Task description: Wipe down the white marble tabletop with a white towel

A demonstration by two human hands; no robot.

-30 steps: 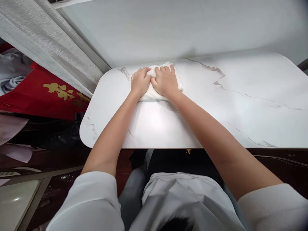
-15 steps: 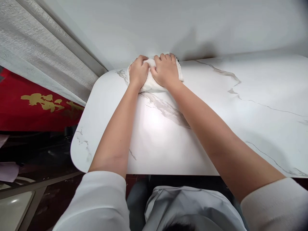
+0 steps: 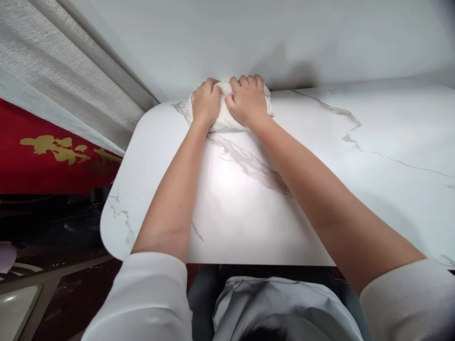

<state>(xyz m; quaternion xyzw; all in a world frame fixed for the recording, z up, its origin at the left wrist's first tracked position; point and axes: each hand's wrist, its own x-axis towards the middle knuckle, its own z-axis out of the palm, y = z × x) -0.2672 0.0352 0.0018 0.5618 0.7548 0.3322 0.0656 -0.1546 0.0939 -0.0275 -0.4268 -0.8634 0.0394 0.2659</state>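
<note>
I stand over a white marble-look tabletop (image 3: 320, 156) with thin grey veins and rounded corners; its glossy face catches a soft glare near my forearms. Its far edge meets a plain pale wall (image 3: 249, 38). To the left hangs a coarse, woven grey curtain (image 3: 53, 80), and below it lies a red cloth with gold markings (image 3: 53, 156). Dark floor shows under the table's left corner.

At the far edge of the table, right against the wall, sits a white cloth (image 3: 227, 121), soft, bunched and lumpy. My left hand (image 3: 205, 103) presses down on its left part, fingers curled into the fabric and clenched on it. My right hand (image 3: 249, 100) lies just beside, knuckles up, fingers bent over the cloth's top and gripping it too. The two thumbs nearly meet over the middle. My loose white sleeves (image 3: 142, 298) are pushed up above the elbows.
</note>
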